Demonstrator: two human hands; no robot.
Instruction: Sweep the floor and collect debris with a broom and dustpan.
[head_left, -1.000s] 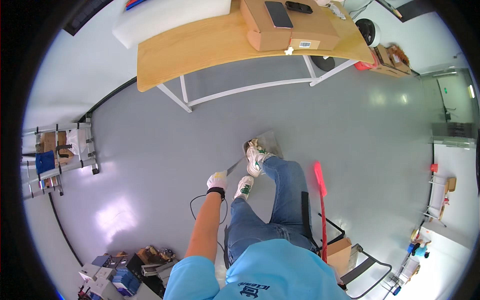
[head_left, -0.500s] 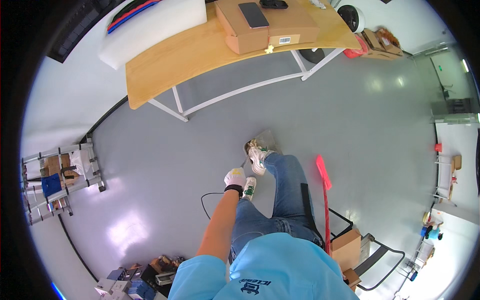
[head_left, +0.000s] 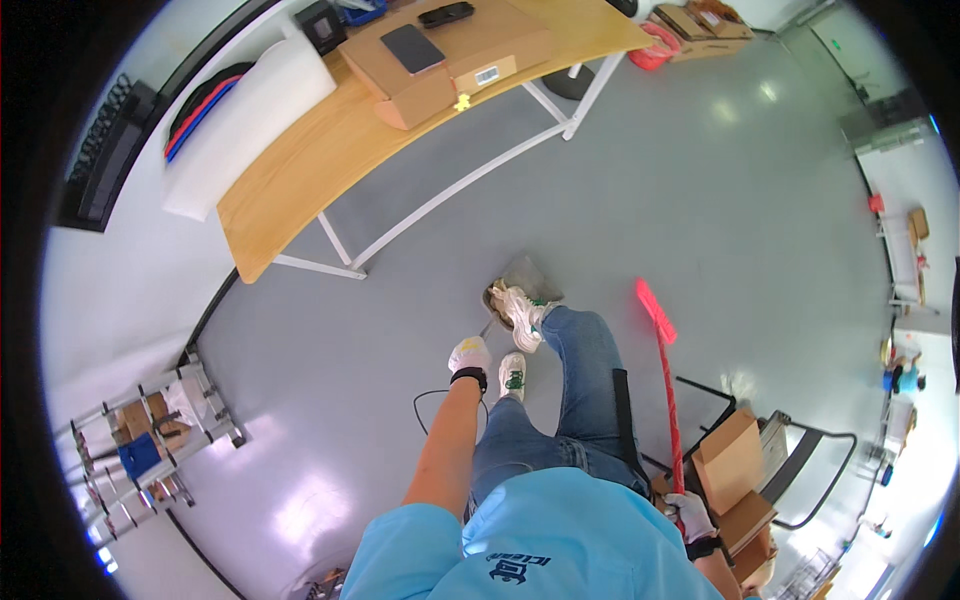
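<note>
My left hand (head_left: 469,356), in a white glove, is closed around the thin grey handle of a dustpan (head_left: 530,277). The dustpan lies on the floor ahead of me, grey and partly see-through, with something brownish at its left side that I cannot make out. My raised white shoe (head_left: 520,318) is over or against it and hides part of it. At the lower right my right hand (head_left: 690,514), also gloved, grips the red handle of a broom (head_left: 656,308). The broom's pink head rests on the floor to the right of my leg.
A wooden table (head_left: 300,165) with a cardboard box (head_left: 525,45) stands ahead. Cardboard boxes (head_left: 728,455) and a black-framed cart (head_left: 790,470) are beside my right hand. A metal ladder-like rack (head_left: 150,440) stands at the left. A dark cable loop (head_left: 416,410) hangs near my left forearm.
My view has turned to the right, so the table has shifted left. My right hand has come into sight on the broom handle. The left hand stays at the dustpan handle.
</note>
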